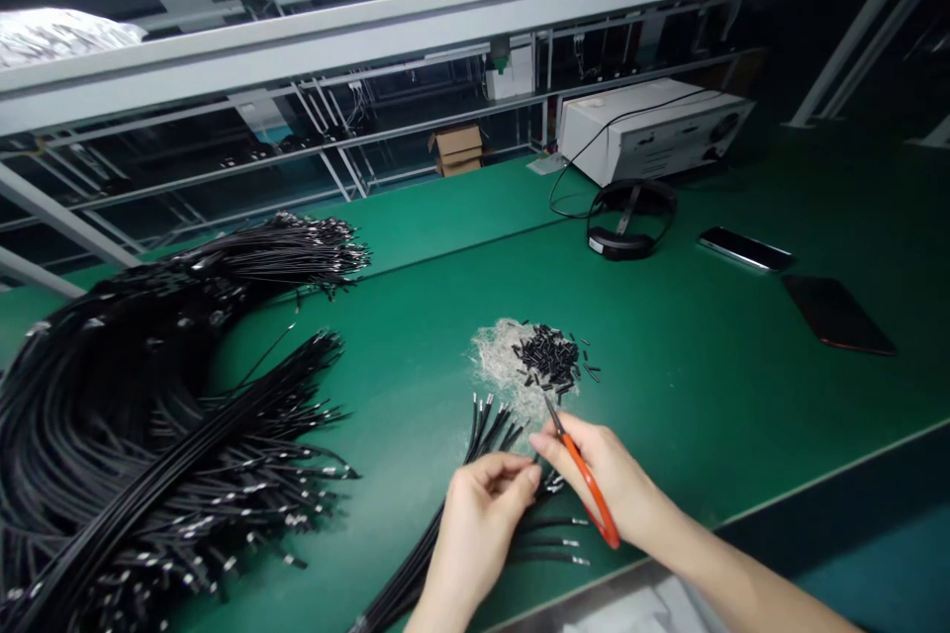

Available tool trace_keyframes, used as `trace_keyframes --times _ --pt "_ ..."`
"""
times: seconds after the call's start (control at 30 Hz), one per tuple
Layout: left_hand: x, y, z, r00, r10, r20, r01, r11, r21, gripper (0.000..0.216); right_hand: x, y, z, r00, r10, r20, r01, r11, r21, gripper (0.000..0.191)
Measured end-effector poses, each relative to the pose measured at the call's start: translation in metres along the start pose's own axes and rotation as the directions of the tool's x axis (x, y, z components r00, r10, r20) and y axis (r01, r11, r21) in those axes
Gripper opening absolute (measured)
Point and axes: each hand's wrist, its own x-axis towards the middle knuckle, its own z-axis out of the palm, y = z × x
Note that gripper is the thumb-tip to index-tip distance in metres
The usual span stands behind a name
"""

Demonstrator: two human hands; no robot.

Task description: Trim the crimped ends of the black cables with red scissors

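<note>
On the green desk (416,346), black cables (420,559) run beneath the left grip (479,529), pinching one; the right grip (621,480) clasps orange-handled scissors (592,487).

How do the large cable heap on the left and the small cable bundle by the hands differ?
The large cable heap holds far more cables than the small cable bundle. The heap largely bends in a broad curve; the bundle runs fairly straight, then fans out. The heap lies apart from the left hand; the bundle passes beneath that hand. Both have black cables with pale tips.
</note>
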Motion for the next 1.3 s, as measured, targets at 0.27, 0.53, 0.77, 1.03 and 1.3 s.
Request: trace_keyframes --times 0.27,0.53,0.77,1.03,1.3 --pt "-0.003 -0.022 -0.017 0.855 0.444 -0.268 -0.052 0.589 0.807 0.018 -0.016 0.015 0.003 0.998 0.053 -0.046 -0.069 0.875 -0.479 0.019" --pt "0.001 -0.029 -0.018 0.808 0.548 -0.217 -0.138 0.534 0.834 0.02 0.014 -0.014 0.005 0.994 0.065 -0.084 -0.087 0.954 -0.285 0.017" --pt "-0.008 -0.032 -0.022 0.785 0.555 -0.275 -0.213 0.659 0.721 0.019 0.031 -0.019 0.01 0.99 0.137 -0.04 -0.13 0.981 0.145 0.029" --pt "0.015 -0.017 0.005 0.746 0.616 -0.255 -0.37 0.7 0.611 0.021 0.031 -0.013 0.023 0.973 0.198 -0.115 -0.102 0.826 0.555 0.035" --pt "0.016 -0.02 0.011 0.648 0.719 -0.251 -0.318 0.555 0.769 0.021 0.028 -0.017 0.051 0.914 0.361 -0.186 -0.159 0.739 0.654 0.041"
